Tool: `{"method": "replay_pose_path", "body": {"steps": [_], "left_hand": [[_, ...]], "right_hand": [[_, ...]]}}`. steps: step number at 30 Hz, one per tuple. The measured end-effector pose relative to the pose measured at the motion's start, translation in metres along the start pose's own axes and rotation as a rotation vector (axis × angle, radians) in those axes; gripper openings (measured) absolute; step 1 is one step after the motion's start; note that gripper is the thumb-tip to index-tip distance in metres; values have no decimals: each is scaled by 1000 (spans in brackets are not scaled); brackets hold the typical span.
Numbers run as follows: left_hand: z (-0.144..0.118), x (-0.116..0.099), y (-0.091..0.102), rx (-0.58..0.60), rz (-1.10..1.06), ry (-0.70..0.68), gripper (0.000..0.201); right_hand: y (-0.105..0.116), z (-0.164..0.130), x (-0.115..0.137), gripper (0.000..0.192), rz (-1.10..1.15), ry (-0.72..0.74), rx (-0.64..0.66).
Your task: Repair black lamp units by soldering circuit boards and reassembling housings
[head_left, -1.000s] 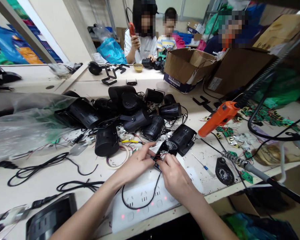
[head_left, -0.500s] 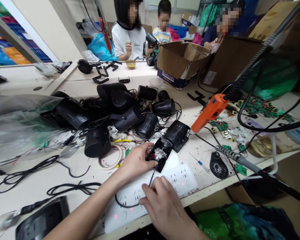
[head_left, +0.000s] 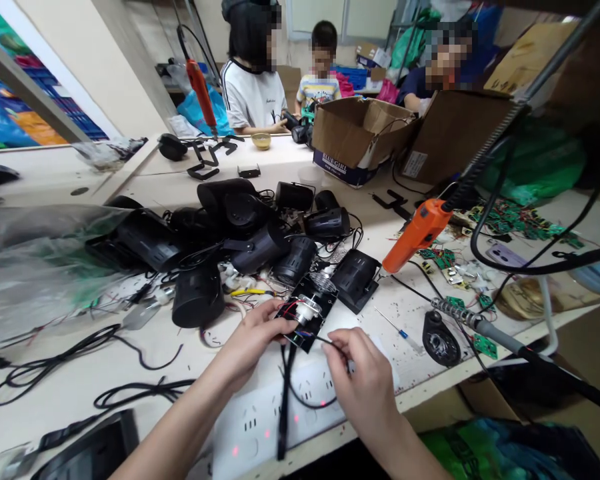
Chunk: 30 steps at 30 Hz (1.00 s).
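Note:
My left hand (head_left: 254, 343) grips the near left edge of an opened black plastic housing (head_left: 291, 337), its thumb on top. Inside the housing show a white and metal motor-like part (head_left: 307, 311), red wires and a round clear lens-like piece (head_left: 324, 281). My right hand (head_left: 363, 373) is closed in a pinch on a black cable (head_left: 325, 340), close to where it enters the housing. The cable loops down over a white power strip (head_left: 250, 421). Just beyond the housing, a black slotted cover (head_left: 356, 279) rests on the table.
An orange electric screwdriver (head_left: 414, 235) hangs at the right. Several black lamp housings (head_left: 257, 247) pile up ahead. A small blue-handled screwdriver (head_left: 391, 323) and a black speaker-shaped part (head_left: 441, 339) lie rightward. Cardboard boxes (head_left: 347, 137) and other people (head_left: 254, 93) are across the table.
The housing has tilted and turned in my left hand, so its inside faces up more. My right hand has moved up and right with the cable. Across the table, a person's hands have lowered.

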<state>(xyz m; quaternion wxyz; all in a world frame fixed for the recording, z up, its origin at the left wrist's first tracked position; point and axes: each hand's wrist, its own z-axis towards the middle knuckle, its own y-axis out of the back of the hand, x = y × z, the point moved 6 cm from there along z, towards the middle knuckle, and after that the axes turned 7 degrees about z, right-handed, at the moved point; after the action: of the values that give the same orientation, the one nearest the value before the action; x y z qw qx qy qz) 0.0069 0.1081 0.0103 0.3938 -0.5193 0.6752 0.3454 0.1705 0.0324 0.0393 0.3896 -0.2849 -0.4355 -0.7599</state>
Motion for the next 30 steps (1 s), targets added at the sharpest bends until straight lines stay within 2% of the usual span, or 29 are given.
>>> {"method": "replay_pose_path", "body": {"steps": [4,6,8,12,14,21,26,30], "left_hand": [[-20,12,7,-85,-275,93,33],[-28,16,10,-109,-343,106,41],[-34,18,11,-118,-369,90,47],[-41,22,10,-116,-347,48,51],[-44,26,9,-148,-299,25,48],[-54,27,-1,-300,-241,-112,51],[-51,36,1,-374,-254,-145,50],[-50,40,6,-436,-275,-143,49]], "right_hand": [[1,7,-15,3,112,-172,16],[-3,4,-14,5,143,-189,58],[-7,3,-3,10,105,-77,89],[-11,4,22,12,-87,255,134],[-14,8,25,16,-179,323,143],[-27,21,24,33,-269,318,123],[-38,13,29,33,-278,275,291],[-32,8,28,40,-171,243,297]]}}
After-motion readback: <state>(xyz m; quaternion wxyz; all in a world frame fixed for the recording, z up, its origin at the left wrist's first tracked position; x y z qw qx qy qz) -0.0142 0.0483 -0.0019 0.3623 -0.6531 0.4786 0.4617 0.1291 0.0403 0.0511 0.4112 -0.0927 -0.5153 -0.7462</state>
